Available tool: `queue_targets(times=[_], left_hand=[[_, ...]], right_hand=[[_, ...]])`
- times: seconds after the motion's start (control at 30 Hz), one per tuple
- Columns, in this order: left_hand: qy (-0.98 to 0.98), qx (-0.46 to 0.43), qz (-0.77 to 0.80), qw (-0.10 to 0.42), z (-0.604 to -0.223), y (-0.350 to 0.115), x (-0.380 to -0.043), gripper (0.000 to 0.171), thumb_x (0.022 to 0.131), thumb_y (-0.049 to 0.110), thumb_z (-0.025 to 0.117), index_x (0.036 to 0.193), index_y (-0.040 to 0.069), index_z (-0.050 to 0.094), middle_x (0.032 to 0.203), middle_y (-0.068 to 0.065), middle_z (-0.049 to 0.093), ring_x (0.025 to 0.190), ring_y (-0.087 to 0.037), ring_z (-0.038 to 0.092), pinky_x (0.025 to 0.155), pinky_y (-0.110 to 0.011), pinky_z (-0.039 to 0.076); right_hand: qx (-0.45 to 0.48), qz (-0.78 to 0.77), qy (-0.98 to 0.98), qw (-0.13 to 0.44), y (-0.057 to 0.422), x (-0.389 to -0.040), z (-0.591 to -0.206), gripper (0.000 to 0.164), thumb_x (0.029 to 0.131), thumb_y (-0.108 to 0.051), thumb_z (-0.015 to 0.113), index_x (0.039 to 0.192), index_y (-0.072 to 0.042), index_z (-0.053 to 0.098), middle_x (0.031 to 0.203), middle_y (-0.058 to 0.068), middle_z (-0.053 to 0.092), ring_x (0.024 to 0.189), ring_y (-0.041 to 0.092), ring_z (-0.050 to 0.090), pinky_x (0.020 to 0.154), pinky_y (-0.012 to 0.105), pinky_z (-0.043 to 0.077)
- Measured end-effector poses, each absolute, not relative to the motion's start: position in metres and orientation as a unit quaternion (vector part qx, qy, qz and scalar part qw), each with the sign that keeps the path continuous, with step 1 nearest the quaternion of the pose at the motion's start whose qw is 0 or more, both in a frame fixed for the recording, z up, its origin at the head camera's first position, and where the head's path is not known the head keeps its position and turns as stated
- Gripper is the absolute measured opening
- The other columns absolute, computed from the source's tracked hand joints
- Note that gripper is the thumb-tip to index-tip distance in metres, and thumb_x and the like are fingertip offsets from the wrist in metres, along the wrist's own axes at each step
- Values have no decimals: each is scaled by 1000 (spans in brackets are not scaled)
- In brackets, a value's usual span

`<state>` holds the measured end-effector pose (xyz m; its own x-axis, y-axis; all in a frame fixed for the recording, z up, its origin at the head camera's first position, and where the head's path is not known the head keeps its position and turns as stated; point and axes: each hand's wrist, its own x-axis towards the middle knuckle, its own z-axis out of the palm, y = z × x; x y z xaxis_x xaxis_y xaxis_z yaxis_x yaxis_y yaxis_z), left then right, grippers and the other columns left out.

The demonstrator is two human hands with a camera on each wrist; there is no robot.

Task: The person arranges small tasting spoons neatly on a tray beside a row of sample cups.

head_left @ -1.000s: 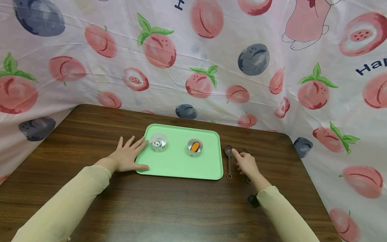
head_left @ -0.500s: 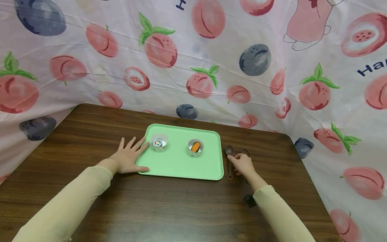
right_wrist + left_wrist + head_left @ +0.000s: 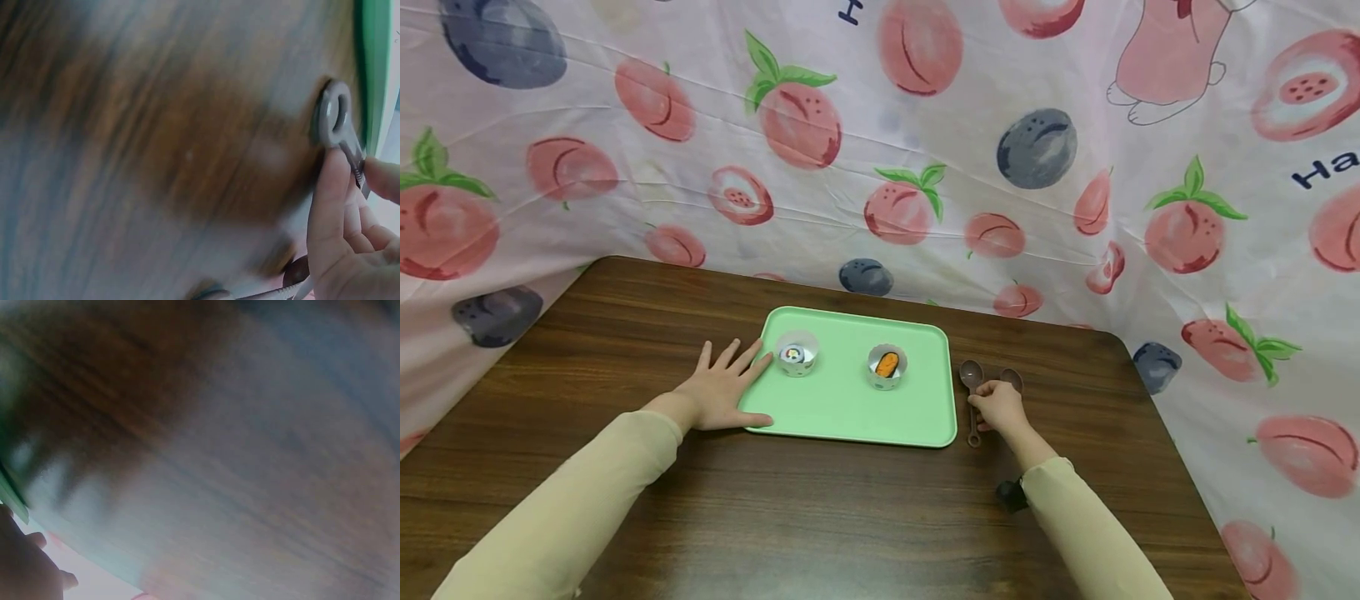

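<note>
My left hand [image 3: 718, 396] rests with fingers spread at the left edge of a light green tray [image 3: 842, 412]. On the tray stand two small paper cups. The left cup [image 3: 797, 367] has a sushi roll piece [image 3: 792, 354] in it, the right cup [image 3: 884, 382] an orange-topped sushi piece [image 3: 887, 364]. Right of the tray, my right hand [image 3: 1002, 407] pinches the handle of a brown spoon [image 3: 972, 372] lying on the table. Its ringed handle end [image 3: 327, 122] shows beyond the fingers in the right wrist view. A second brown spoon [image 3: 1012, 379] lies partly hidden behind that hand.
The dark wooden table [image 3: 820, 517] reaches past the tray on all sides. A fruit-printed cloth [image 3: 715, 125] hangs behind it and along the right side. The left wrist view is mostly blurred.
My right hand has moved slightly left and down, from above the spoons onto the left spoon's handle, its thumb and fingers drawing together there. The left hand stays on the tray edge.
</note>
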<state>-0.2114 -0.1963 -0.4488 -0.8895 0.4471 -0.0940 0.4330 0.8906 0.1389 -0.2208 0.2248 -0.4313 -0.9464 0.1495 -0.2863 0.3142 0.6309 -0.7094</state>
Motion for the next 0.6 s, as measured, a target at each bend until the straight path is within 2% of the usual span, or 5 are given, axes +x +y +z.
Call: queue_targets(times=[0.3,0.5,0.6], left_hand=[[971,226,56,63,-451,-197,-212,102,76,74,52,149,9,24,156,-18,13,140,-48,13,105,-71,0],[971,226,55,62,-454,-198,-215,103,75,74,52,149,9,23,156,-18,13,140,-48,11,106,-71,-2],[971,225,57,62,-454,-198,-215,103,75,74,52,149,9,23,156,-18,13,140,-48,11,106,-71,-1]], right_hand=[[145,-449,874,118,225,-221,-431,25,92,-7,56,113,7,60,94,14,59,64,13,55,57,27,55],[157,-478,856,120,224,-219,-428,26,92,-5,56,115,8,59,86,8,56,65,12,54,56,25,55],[163,-486,850,122,224,-219,-427,27,93,-5,55,116,7,59,88,7,56,66,12,53,56,24,54]])
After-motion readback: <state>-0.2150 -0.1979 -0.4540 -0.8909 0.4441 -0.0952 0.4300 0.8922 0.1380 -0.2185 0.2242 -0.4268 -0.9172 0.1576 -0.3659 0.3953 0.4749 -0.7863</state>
